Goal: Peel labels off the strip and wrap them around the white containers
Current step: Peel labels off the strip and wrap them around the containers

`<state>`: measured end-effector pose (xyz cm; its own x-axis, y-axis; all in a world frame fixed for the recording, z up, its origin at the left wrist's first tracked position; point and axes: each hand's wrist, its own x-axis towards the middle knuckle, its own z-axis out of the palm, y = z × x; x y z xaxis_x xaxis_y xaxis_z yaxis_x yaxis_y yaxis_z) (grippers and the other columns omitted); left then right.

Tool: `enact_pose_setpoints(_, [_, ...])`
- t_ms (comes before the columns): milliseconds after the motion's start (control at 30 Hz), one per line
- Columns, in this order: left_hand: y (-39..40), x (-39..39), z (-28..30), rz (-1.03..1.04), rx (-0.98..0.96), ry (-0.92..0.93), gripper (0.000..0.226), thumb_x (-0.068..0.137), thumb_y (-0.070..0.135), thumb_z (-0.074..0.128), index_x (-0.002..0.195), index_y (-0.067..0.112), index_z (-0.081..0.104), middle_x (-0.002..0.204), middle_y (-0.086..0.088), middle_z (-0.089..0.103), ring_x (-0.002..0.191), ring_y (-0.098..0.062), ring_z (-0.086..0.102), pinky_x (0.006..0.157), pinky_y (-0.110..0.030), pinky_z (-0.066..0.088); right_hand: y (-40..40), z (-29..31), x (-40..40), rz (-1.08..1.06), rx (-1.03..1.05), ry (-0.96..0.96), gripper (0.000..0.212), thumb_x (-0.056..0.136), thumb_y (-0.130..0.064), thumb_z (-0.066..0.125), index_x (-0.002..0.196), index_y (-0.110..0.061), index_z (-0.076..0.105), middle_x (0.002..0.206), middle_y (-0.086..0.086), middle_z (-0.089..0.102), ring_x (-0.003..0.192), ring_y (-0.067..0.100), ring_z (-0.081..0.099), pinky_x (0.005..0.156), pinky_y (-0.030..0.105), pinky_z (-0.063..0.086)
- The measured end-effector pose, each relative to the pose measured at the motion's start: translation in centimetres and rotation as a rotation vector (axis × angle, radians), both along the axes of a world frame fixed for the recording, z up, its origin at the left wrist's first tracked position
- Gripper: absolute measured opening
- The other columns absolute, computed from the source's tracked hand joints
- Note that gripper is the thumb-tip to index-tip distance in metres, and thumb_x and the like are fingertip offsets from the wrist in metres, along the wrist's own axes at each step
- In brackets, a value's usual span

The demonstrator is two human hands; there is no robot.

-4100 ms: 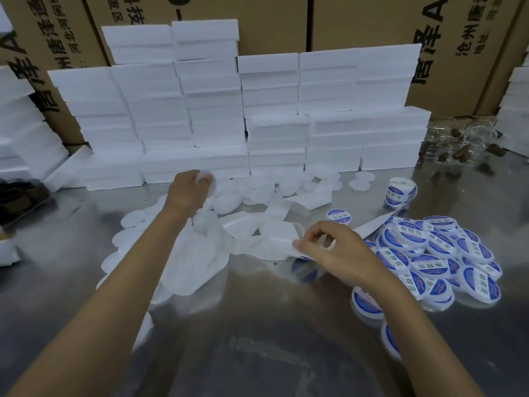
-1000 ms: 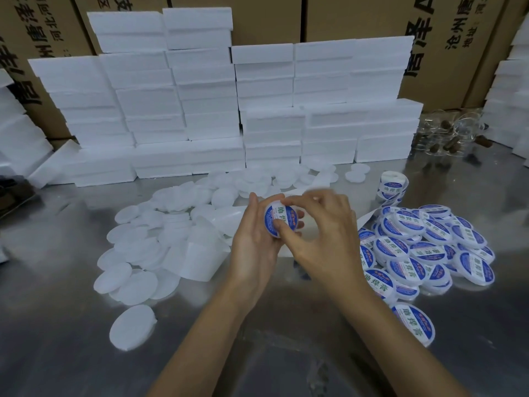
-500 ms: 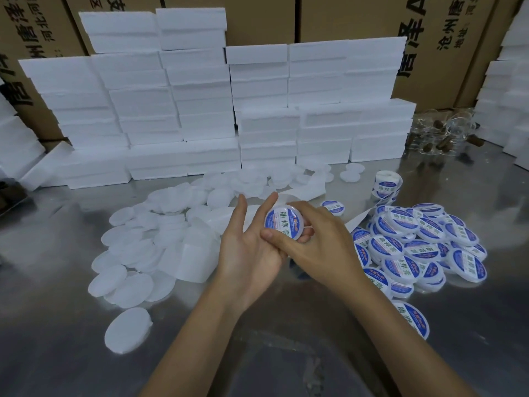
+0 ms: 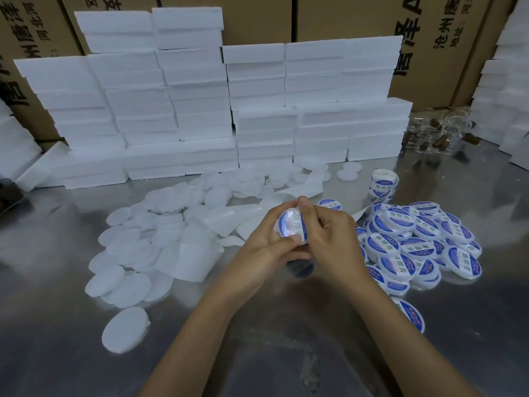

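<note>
Cartons lining the back; foam blocks stacking in front of them. Steel tabletop carrying plain lids at left, labelled containers heaping at right, label strip trailing between. Left hand and right hand closing together over the middle, both pinching one container, its blue label facing up.

Packing workshop or warehouse: printed cardboard cartons at 12 o'clock, stacked white foam boxes before them, steel worktable.
</note>
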<state>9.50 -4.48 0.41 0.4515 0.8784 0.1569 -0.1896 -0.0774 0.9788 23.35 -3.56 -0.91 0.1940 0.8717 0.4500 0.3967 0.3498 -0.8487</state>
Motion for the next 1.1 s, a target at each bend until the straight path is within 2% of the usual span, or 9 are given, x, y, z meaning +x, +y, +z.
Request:
enact_pose_setpoints(67, [-0.1, 0.1, 0.0, 0.081, 0.063, 0.073, 0.036, 0.103, 0.001, 0.049, 0.135, 0.017, 0.050, 0.090, -0.009, 0.075, 0.076, -0.024, 0.074, 0.076, -0.030, 0.061, -0.1, 0.2, -0.1, 0.049, -0.027, 0.035, 0.052, 0.102, -0.042, 0.045, 0.060, -0.017, 0.061, 0.048, -0.006, 0.055, 0.047, 0.003, 0.048, 0.050, 0.017, 0.037])
enact_pose_setpoints(133, [-0.1, 0.3, -0.1, 0.154, 0.066, 0.076, 0.025, 0.105, 0.010, 0.048, 0.129, 0.017, 0.049, 0.073, -0.018, 0.071, 0.058, -0.028, 0.070, 0.062, -0.032, 0.061, -0.2, 0.5, -0.1, 0.136, -0.085, 0.085, 0.053, 0.103, -0.046, 0.042, 0.077, -0.009, 0.068, 0.063, 0.003, 0.066, 0.061, 0.008, 0.061, 0.060, 0.028, 0.048])
enact_pose_setpoints(200, [-0.2, 0.6, -0.2, 0.216, 0.057, 0.057, 0.015, 0.107, 0.020, 0.044, 0.121, 0.020, 0.048, 0.060, -0.018, 0.064, 0.046, -0.029, 0.062, 0.046, -0.032, 0.054, -0.5, 0.8, 0.0, 0.241, -0.131, 0.059, 0.040, 0.101, -0.050, 0.043, 0.092, -0.023, 0.071, 0.070, 0.005, 0.070, 0.071, 0.013, 0.069, 0.071, 0.034, 0.055])
enact_pose_setpoints(333, [0.3, 0.7, -0.7, 0.419, 0.011, 0.065, 0.024, 0.107, 0.037, 0.039, 0.106, 0.022, 0.058, 0.044, -0.010, 0.049, 0.033, -0.024, 0.048, 0.034, -0.024, 0.037, -0.8, 0.9, 0.0, 0.256, -0.212, -0.164, 0.040, 0.086, -0.072, 0.051, 0.094, -0.034, 0.063, 0.064, 0.002, 0.069, 0.066, 0.018, 0.069, 0.067, 0.046, 0.059])
enact_pose_setpoints(467, [0.4, 0.5, -1.1, 0.454, -0.041, 0.074, 0.038, 0.107, 0.045, 0.036, 0.094, 0.026, 0.066, 0.045, -0.009, 0.046, 0.034, -0.019, 0.042, 0.037, -0.021, 0.032, -0.8, 0.8, -0.4, 0.195, -0.147, -0.209, 0.049, 0.090, -0.059, 0.055, 0.073, -0.013, 0.057, 0.062, 0.007, 0.055, 0.061, 0.024, 0.058, 0.060, 0.048, 0.054])
enact_pose_setpoints(633, [0.2, 0.4, -0.8, 0.306, -0.020, 0.113, 0.019, 0.105, 0.036, 0.047, 0.111, 0.032, 0.064, 0.050, -0.002, 0.047, 0.039, -0.017, 0.041, 0.042, -0.023, 0.031, -0.3, 0.4, -0.1, 0.125, -0.129, -0.193, 0.046, 0.102, -0.039, 0.044, 0.068, -0.010, 0.057, 0.055, -0.001, 0.057, 0.055, 0.017, 0.054, 0.058, 0.042, 0.048])
enact_pose_setpoints(800, [0.2, 0.7, -0.7, 0.285, 0.035, 0.151, 0.017, 0.101, 0.025, 0.058, 0.118, 0.025, 0.061, 0.049, 0.006, 0.046, 0.037, -0.012, 0.035, 0.039, -0.024, 0.033, 0.1, 0.2, 0.1, 0.065, -0.130, -0.133, 0.056, 0.105, -0.039, 0.040, 0.058, -0.011, 0.048, 0.041, -0.008, 0.043, 0.043, 0.007, 0.039, 0.048, 0.018, 0.027])
enact_pose_setpoints(967, [0.4, 0.5, -1.0, 0.471, 0.034, 0.117, 0.017, 0.101, 0.032, 0.056, 0.098, 0.018, 0.065, 0.061, -0.001, 0.059, 0.036, -0.011, 0.034, 0.037, -0.023, 0.031, 0.2, 0.2, -0.2, 0.273, -0.259, -0.008, 0.062, 0.099, -0.056, 0.043, 0.061, -0.008, 0.040, 0.051, -0.003, 0.035, 0.050, 0.011, 0.034, 0.052, 0.027, 0.030])
enact_pose_setpoints(1100, [0.8, 0.2, -0.9, 0.578, -0.060, 0.029, 0.037, 0.103, 0.043, 0.048, 0.089, 0.018, 0.071, 0.063, -0.003, 0.065, 0.036, -0.009, 0.041, 0.036, -0.019, 0.029, -0.1, 0.4, -0.3, 0.446, -0.405, -0.008, 0.045, 0.093, -0.056, 0.055, 0.067, -0.021, 0.043, 0.059, 0.001, 0.033, 0.050, 0.014, 0.031, 0.047, 0.026, 0.029])
